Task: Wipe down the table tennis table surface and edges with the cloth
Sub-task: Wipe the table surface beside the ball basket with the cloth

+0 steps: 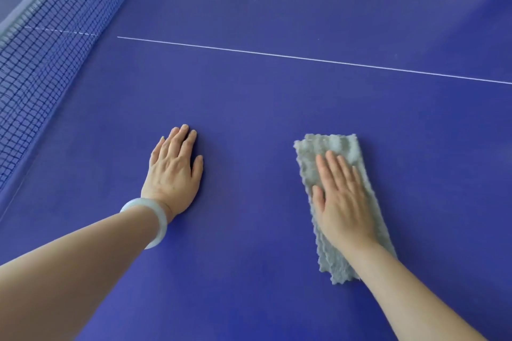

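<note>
Far left: dark mesh net [36, 63] with a pale top band, running diagonally from the upper left corner down toward the left edge of the frame. It stands on the blue table [249, 97], which fills the view. Left of centre: left hand [173, 171], palm down, flat on the bare table surface, fingers straight and close together, thumb out to the right; grip open, nothing held. A pale, translucent bangle [151, 220] sits on that wrist. Beyond both hands, a thin white line [304, 57] crosses the table from near the net, sloping down to the right edge. Right of centre: grey, nubbly cloth [332, 147], folded into a long strip, lying flat on the table, well apart from the left hand and on the near side of the white line. Right hand [342, 202] rests on top of the cloth, palm down, fingers extended and pressing it against the surface; grip open, not curled round the fabric. Cloth ends show past the fingertips and beside the wrist.
</note>
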Motion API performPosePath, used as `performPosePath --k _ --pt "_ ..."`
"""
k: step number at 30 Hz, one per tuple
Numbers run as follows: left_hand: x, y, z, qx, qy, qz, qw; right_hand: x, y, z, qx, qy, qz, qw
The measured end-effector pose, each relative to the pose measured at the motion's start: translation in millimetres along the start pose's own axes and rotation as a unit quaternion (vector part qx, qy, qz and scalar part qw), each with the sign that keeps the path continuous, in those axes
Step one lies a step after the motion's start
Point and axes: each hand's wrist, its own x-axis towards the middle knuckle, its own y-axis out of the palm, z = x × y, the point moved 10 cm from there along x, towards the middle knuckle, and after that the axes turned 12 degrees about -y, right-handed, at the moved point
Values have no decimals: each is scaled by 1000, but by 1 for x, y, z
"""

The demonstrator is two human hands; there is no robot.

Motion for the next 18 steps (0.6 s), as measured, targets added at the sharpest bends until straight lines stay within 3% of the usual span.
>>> performPosePath --k 1,3,11,18 --pt "0 0 0 2 1 -1 1000 -4 -5 -29 -2 80 -11 997" --pt "0 0 -1 7 6 -4 1000 -7 -5 -43 -7 146 -19 989" --pt "-6 9 -11 92 16 36 995 -4 -1 -39 14 136 -9 991" --pt "-96 41 -110 80 148 63 984 -6 0 -40 20 134 -29 990"
